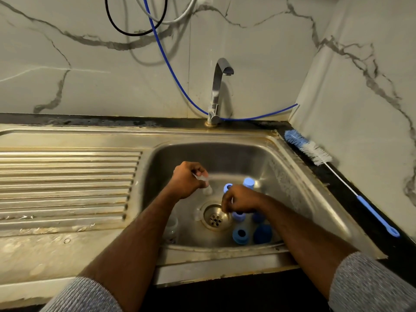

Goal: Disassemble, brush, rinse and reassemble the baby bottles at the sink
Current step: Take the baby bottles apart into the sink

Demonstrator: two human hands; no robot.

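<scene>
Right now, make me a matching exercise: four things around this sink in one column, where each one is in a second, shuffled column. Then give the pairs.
Things
1. bottle brush
2. clear teat
3. tap
4. blue rings

Places
A. on the sink floor, near the drain
B. on the dark counter right of the sink
C. pinched in the left hand
D. standing behind the sink, by the wall

Pairs: 1-B, 2-C, 3-D, 4-A
</scene>
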